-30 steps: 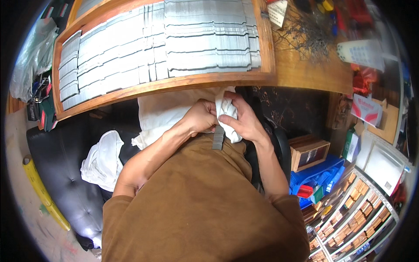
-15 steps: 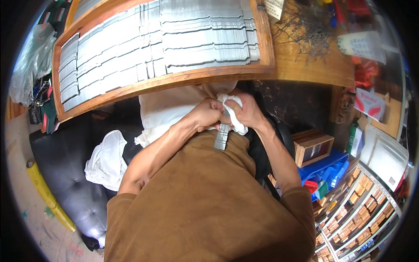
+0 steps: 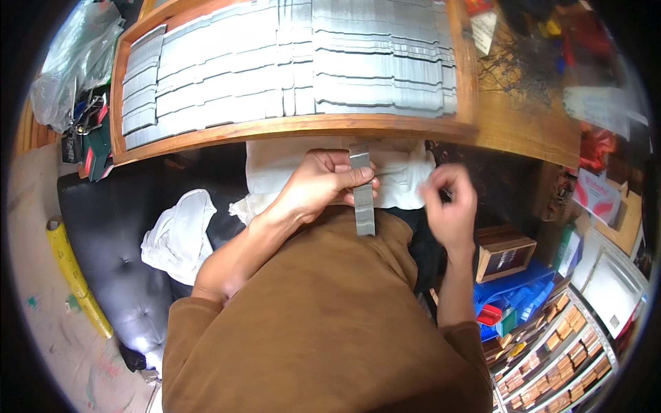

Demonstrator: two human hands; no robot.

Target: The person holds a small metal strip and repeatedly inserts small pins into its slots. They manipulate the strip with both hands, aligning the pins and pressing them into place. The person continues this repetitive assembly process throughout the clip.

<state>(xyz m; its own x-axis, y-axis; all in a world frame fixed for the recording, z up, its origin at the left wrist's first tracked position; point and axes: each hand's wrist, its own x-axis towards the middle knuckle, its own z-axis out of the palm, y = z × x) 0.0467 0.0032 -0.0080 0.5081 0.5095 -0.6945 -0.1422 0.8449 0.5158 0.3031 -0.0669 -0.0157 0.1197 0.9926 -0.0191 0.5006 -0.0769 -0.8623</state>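
Note:
In my left hand (image 3: 313, 186) is a narrow, stepped grey metal strip (image 3: 363, 206), gripped between thumb and fingers. It stands nearly upright in view above my lap, its lower end over my brown shirt. My right hand (image 3: 454, 206) is apart from the strip, off to the right, with curled fingers smeared by motion. Its fingertips are by the right edge of a white cloth (image 3: 396, 175) spread over my lap; whether they pinch anything is hidden by the blur. Ahead of both hands, a wooden tray (image 3: 289, 126) holds many rows of similar grey metal pieces.
The tray sits on a wooden table (image 3: 530, 131); dark, wiry scraps (image 3: 527, 69) lie on its right part. A crumpled white cloth (image 3: 180, 234) rests on the black padded seat (image 3: 103, 241) at left. A small wooden box (image 3: 506, 258) and blue plastic (image 3: 516, 296) are at right.
My right hand has come away from the metal strip and moved right. The bunched white cloth is no longer wrapped around the strip. My left hand still holds the strip; the view has shifted.

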